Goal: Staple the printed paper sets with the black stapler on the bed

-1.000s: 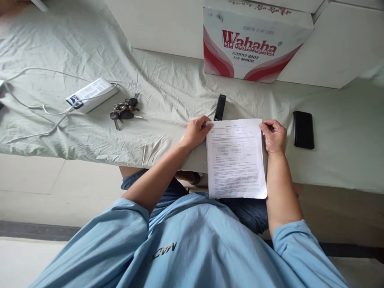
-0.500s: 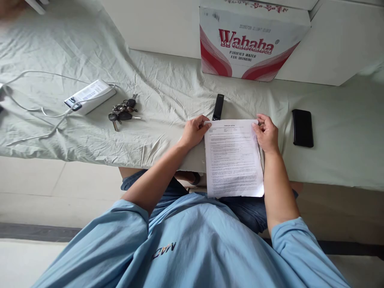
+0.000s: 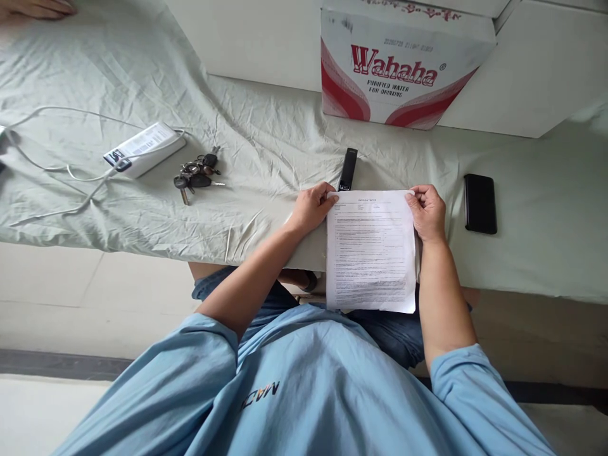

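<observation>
Between my hands is a printed paper sheet (image 3: pixel 370 253), its lower part hanging past the table's front edge over my lap. My left hand (image 3: pixel 313 206) pinches its top left corner, thumb on top. At the top right corner, my right hand (image 3: pixel 428 212) grips the paper between thumb and curled fingers. Whether more sheets lie under this one I cannot tell. Just beyond the paper's top edge lies a black stapler (image 3: pixel 348 168), its near end close to my left fingertips and partly covered by the sheet.
A black phone (image 3: pixel 480 204) lies to the right. On the left are a bunch of keys (image 3: pixel 197 174) and a white power strip-like block (image 3: pixel 145 149) with a white cable (image 3: pixel 85 202). A Wahaha carton (image 3: pixel 403 69) stands behind. Another person's hand (image 3: pixel 45 9) rests at the far left.
My right hand's fingers have closed in at the top right corner, and the sheet's right edge lies flatter. At the far left, the other person's hand has come further into view.
</observation>
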`<action>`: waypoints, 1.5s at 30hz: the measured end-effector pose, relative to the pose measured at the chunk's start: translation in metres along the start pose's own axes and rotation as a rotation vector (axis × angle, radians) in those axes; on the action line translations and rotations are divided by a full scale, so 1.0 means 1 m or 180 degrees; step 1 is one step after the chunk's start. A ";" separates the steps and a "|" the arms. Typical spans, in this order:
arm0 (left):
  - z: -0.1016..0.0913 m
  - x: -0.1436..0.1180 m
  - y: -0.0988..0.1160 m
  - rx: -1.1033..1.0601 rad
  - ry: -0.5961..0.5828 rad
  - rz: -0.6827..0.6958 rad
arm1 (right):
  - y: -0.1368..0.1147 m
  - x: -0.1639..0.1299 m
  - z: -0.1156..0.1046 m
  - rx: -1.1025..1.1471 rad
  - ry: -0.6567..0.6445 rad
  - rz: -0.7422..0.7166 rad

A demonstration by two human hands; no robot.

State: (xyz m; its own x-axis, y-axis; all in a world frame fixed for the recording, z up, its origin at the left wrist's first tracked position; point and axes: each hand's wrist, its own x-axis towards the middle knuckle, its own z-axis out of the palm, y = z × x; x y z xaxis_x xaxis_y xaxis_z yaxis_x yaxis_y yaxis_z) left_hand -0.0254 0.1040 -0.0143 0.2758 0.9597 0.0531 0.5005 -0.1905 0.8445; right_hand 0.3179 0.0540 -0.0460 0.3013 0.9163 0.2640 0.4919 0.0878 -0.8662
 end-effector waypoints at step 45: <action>0.003 0.000 -0.011 0.0371 0.0042 0.0355 | -0.003 -0.001 0.003 -0.0717 -0.0339 -0.0765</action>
State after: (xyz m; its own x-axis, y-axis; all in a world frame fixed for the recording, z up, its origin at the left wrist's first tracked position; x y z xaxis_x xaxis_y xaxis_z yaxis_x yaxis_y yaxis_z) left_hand -0.0280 0.1054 -0.0249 0.3246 0.9338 0.1506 0.5595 -0.3179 0.7654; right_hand 0.3138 0.0539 -0.0447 0.0738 0.9165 0.3931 0.7100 0.2285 -0.6661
